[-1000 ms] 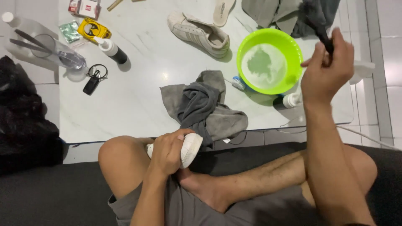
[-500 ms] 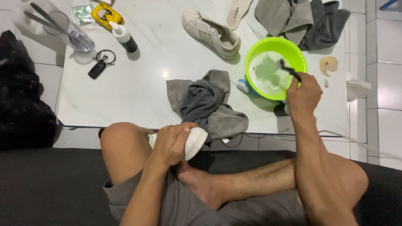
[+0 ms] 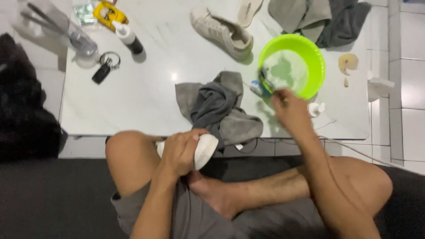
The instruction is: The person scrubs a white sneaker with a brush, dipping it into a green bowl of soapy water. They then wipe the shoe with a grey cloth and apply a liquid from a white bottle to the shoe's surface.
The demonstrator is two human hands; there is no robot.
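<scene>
My left hand (image 3: 179, 152) grips a white shoe (image 3: 205, 149) against my left knee, its toe pointing right. My right hand (image 3: 290, 110), blurred by motion, holds a small dark brush (image 3: 265, 81) over the near left rim of a lime green bowl (image 3: 315, 53) with cloudy water. A blue-handled brush (image 3: 255, 87) lies just left of the bowl. A crumpled grey cloth (image 3: 219, 110) lies on the white marble table (image 3: 146, 97) between my hands.
A second white shoe (image 3: 221, 32) and an insole (image 3: 249, 11) lie at the far side. Grey towels (image 3: 318, 15) are at the back right. A bottle (image 3: 128, 37), keys (image 3: 104, 68), a clear jug (image 3: 62, 33) and a small white bottle (image 3: 316, 109) also stand there.
My right hand came down from high at the right, dipped the brush into the green bowl, and has now drawn back to the bowl's near left rim. My left hand kept still.
</scene>
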